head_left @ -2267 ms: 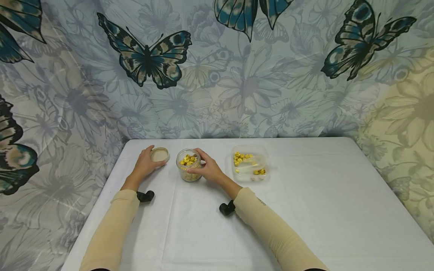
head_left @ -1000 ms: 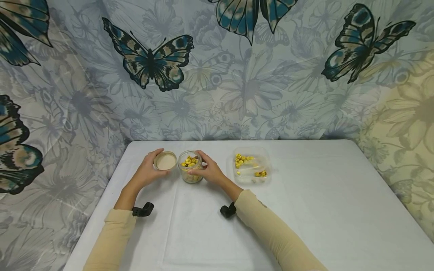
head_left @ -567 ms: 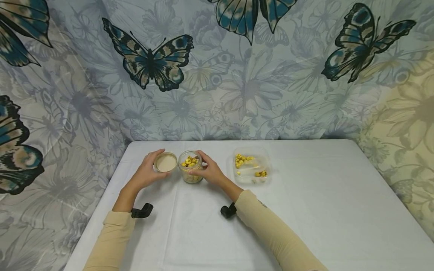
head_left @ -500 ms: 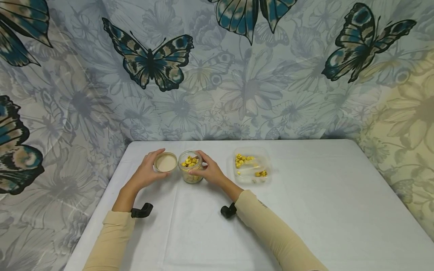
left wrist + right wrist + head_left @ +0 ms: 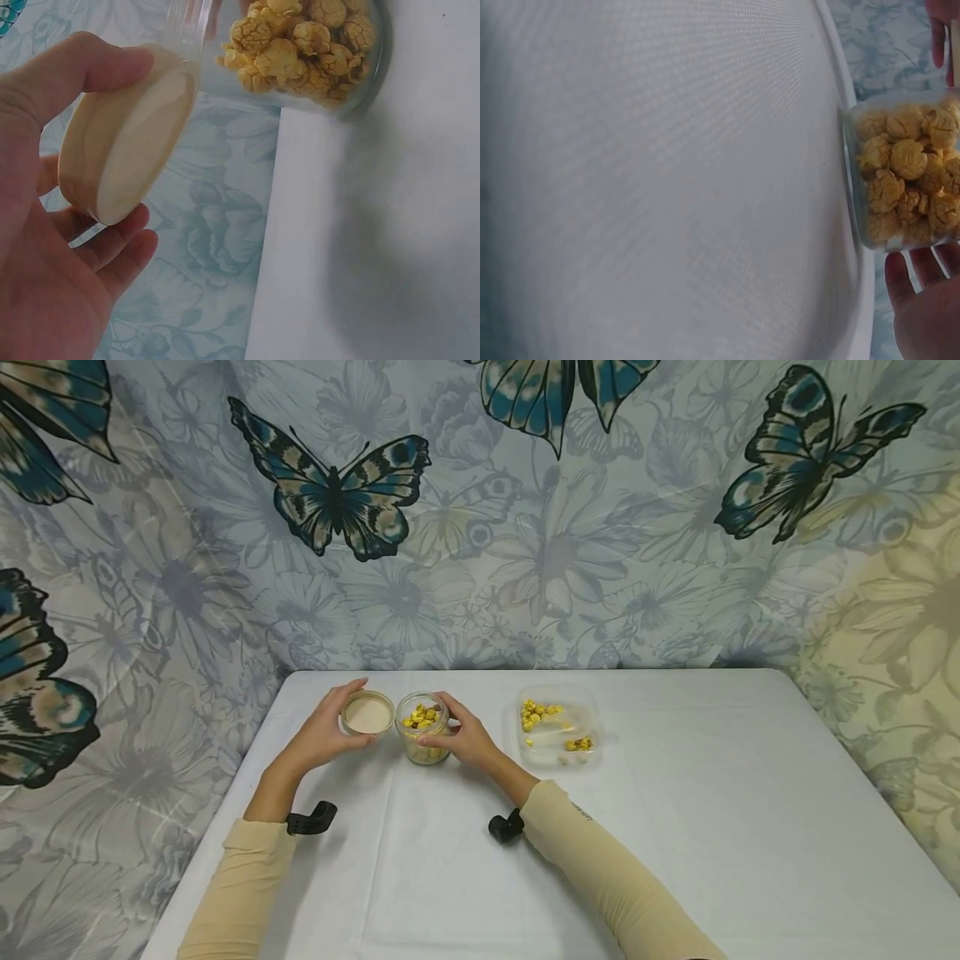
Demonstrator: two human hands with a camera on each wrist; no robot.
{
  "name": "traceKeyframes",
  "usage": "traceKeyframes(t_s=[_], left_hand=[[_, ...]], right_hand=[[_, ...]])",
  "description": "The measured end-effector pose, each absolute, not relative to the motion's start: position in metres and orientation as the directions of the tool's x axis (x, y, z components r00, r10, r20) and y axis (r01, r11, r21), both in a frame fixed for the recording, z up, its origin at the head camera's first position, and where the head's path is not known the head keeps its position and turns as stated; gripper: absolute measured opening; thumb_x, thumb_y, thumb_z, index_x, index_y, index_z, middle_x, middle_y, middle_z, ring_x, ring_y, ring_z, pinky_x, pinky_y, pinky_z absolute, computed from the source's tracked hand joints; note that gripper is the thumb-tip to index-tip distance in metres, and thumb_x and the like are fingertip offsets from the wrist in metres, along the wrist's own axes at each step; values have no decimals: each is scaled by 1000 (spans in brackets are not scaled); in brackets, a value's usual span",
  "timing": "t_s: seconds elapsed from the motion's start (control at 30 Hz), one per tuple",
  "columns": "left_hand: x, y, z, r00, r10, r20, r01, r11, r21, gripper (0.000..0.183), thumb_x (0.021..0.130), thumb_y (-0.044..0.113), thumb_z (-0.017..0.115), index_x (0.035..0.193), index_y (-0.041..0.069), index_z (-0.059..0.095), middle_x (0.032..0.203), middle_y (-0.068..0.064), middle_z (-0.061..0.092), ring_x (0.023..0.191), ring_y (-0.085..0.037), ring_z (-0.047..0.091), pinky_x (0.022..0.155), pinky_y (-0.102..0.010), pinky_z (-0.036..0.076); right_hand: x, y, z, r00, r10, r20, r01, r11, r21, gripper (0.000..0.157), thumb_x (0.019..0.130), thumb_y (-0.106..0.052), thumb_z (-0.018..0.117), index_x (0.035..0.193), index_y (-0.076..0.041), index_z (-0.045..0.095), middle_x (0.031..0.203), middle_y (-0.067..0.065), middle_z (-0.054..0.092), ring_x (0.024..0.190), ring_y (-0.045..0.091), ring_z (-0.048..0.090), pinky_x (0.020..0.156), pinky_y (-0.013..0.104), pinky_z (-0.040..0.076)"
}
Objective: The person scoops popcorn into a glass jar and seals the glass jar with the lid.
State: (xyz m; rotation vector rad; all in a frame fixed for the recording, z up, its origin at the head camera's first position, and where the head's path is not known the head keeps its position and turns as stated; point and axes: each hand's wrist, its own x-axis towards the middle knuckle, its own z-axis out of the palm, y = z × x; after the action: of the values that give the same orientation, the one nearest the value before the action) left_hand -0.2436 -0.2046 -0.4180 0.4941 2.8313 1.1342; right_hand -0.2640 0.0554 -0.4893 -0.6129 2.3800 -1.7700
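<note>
My left hand (image 5: 324, 734) grips a round, pale wooden jar lid (image 5: 124, 142) by its edge, thumb on one side and fingers on the other. The lid is off the table, tilted, close to the left of the jar's rim. A clear glass jar (image 5: 424, 750) of yellow caramel popcorn (image 5: 300, 52) stands uncovered on the table. My right hand (image 5: 467, 737) holds the jar from its right side, thumb in front and fingers behind. In the right wrist view the popcorn (image 5: 907, 169) shows through the glass, with fingertips (image 5: 898, 274) beside it.
Right of the jar sits a clear plastic container (image 5: 558, 758) with some popcorn (image 5: 538, 713) in its back left and a few pieces at its front right. A white cloth covers the table (image 5: 675, 827). Behind hangs a butterfly-patterned curtain (image 5: 555, 560).
My left hand has brought the lid rightward, up beside the jar, and most recently raised it slightly. My right hand stays on the jar, which keeps its place.
</note>
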Motion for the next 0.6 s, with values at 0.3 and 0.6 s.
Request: traceKeyframes(t_s=[0.3, 0.6], left_hand=[[-244, -206, -414, -945, 325, 40, 266, 690, 673, 91, 79, 20, 79, 153, 11, 28, 147, -23, 36, 132, -43, 40, 104, -65, 36], [-245, -203, -418, -948, 308, 84, 270, 632, 727, 89, 80, 21, 79, 153, 12, 30, 146, -21, 39, 129, -39, 42, 106, -60, 36]], right_hand=[[-259, 55, -478, -904, -402, 148, -255, 226, -940, 71, 84, -16, 77, 146, -14, 42, 143, 15, 51, 122, 29, 51, 99, 47, 47], [-250, 57, -462, -905, -407, 127, -238, 233, -943, 71, 85, -14, 76, 146, -8, 41, 142, 16, 51, 124, 33, 51, 98, 46, 48]])
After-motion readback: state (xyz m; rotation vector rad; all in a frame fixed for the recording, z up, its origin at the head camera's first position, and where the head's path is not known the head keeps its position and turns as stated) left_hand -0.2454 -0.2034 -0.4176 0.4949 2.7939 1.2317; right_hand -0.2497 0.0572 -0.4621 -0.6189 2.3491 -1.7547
